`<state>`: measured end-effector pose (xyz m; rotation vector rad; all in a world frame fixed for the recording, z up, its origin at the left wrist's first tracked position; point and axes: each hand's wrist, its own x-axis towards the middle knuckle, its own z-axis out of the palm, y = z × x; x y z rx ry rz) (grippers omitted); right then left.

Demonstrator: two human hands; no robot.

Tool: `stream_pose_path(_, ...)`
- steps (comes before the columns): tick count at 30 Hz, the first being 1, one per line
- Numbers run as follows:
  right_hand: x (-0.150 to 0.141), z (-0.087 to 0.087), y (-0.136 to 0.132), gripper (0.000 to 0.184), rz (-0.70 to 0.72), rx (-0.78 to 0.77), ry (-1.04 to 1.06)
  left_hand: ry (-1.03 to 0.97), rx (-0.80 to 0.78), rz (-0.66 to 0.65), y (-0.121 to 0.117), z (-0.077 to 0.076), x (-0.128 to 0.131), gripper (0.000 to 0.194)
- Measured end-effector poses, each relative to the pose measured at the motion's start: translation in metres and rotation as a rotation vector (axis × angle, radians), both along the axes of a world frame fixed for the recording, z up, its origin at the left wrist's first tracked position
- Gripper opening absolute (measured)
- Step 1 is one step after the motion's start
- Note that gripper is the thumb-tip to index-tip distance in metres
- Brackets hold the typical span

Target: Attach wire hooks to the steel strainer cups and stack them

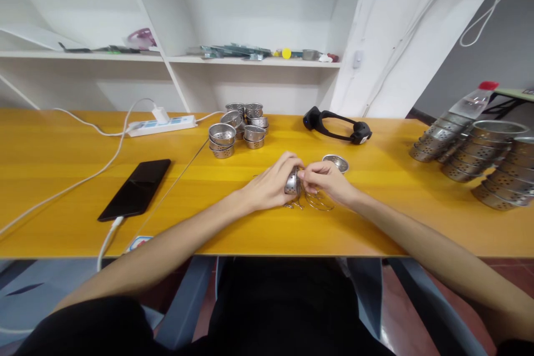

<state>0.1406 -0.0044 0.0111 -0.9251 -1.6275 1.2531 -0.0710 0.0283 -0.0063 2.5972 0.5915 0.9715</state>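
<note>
My left hand [277,181] is wrapped round a small perforated metal cup [291,182], tipped on its side just above the table. The fingers of my right hand [323,178] are pinched together against the cup's right edge; what lies between them is too small to make out. Under my hands, thin wire loops [320,202] and small bent wire pieces [295,204] lie on the yellow table [250,228]. Just behind my right hand sits a shallow perforated metal dish [336,163].
Several perforated cups [222,133] are grouped at the back. Taller cup stacks [479,147] and a red-capped bottle [471,101] stand far right. A black headband-like device [337,125] lies behind my hands. A phone [136,189] with a white cable and a power strip [162,125] are left.
</note>
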Motion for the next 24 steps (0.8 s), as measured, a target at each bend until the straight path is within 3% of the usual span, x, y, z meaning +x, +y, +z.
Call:
stream_pose_path(7,-0.0023,0.0037,-0.0034,0.042,-0.021,0.049,-0.043,0.004,0.034,-0.008,0.0049,-0.0048,-0.0008,0.045)
stream_pose_path(24,-0.0009,0.0019,-0.0042,0.046,0.016,0.137,-0.125,0.045,0.064,-0.054,0.0057,-0.0015,-0.0019,0.043)
